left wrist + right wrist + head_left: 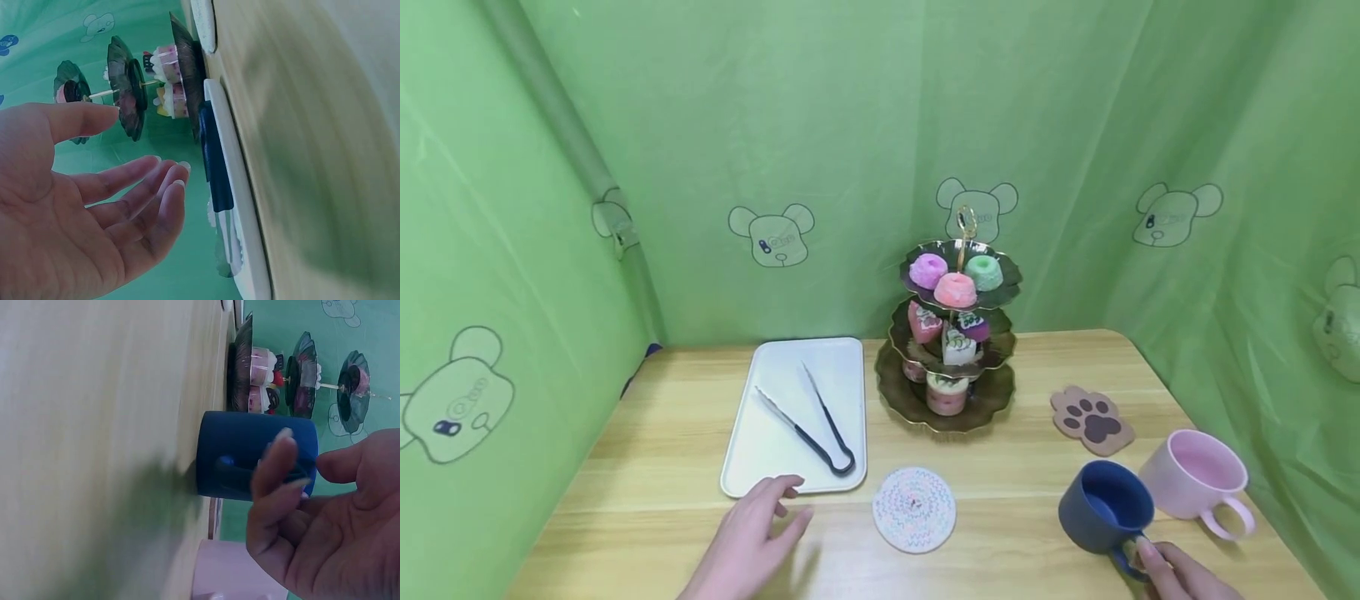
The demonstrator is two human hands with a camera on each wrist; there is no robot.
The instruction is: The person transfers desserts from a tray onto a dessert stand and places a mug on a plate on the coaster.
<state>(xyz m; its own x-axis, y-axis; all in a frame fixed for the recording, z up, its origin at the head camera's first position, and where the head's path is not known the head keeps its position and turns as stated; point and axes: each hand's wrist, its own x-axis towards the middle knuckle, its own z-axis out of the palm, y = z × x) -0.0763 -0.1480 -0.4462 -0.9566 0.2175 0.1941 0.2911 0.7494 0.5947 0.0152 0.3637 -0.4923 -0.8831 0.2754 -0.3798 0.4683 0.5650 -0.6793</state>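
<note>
At the front right, my right hand [1180, 575] holds a dark blue mug [1101, 508] by its handle, with fingers curled at the handle in the right wrist view. The mug is upright; I cannot tell whether its base touches the table. Just beyond it stands a pink mug [1195, 475]. My left hand [752, 537] hovers over the table by the white tray's [745, 450] front edge, fingers loosely bent and holding nothing. Black-handled tongs [820, 450] lie on that tray. A round patterned coaster [914, 510] lies between the hands.
A three-tier stand [891, 392] at the back middle bears small cakes, slices and dessert cups. Right of it lies a brown paw-shaped coaster [1092, 419]. Green curtains [850, 125] with bear faces enclose the wooden table [640, 467] at the back and sides.
</note>
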